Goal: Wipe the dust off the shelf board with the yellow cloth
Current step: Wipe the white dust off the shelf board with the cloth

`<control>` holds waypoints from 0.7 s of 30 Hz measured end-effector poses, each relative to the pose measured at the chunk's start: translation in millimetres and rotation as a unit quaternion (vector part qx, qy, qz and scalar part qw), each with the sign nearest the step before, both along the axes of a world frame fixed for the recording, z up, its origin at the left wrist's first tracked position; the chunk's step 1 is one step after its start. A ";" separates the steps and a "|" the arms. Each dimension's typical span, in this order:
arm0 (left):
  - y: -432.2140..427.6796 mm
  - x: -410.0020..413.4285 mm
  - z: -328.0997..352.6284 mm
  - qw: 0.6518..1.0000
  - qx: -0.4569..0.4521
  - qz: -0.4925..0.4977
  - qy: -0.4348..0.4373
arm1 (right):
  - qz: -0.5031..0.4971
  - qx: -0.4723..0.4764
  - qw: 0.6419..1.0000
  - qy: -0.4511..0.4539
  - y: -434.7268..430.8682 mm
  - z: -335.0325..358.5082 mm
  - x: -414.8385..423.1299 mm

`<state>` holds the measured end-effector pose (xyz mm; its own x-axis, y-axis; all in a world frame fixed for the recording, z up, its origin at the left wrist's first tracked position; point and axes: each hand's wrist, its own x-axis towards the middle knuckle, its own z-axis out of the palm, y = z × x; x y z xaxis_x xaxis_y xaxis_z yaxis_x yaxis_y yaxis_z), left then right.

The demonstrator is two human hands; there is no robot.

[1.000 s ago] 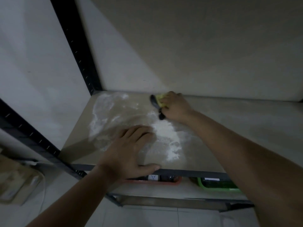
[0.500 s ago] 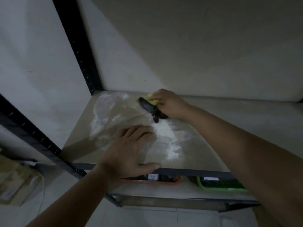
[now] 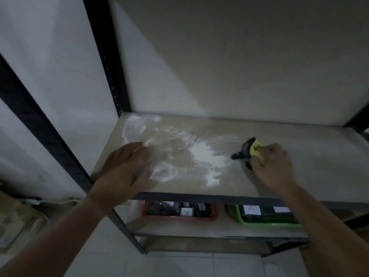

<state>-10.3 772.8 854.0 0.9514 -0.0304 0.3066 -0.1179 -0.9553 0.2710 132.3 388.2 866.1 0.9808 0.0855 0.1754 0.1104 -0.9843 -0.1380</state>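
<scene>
Your right hand (image 3: 274, 166) is closed around the bunched yellow cloth (image 3: 256, 151), which has a dark edge at its 9 o'clock side and presses on the shelf board (image 3: 319, 156). White dust (image 3: 203, 154) lies just at the cloth's 9 o'clock. Your left hand (image 3: 125, 170) rests open and flat, fingers spread, on the board's front left, touching the dust at its 3 o'clock.
</scene>
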 end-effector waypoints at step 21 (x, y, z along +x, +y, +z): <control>-4.7 0.7 -13.6 0.992 0.038 0.117 -0.034 | -0.056 -0.046 0.997 0.037 50.9 2.3 77.0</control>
<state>-9.6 768.1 840.4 0.9120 0.1636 0.3761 0.0939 -0.9759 0.1970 209.3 439.1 868.3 0.9950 -0.0119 0.0995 -0.0069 -0.9987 -0.0498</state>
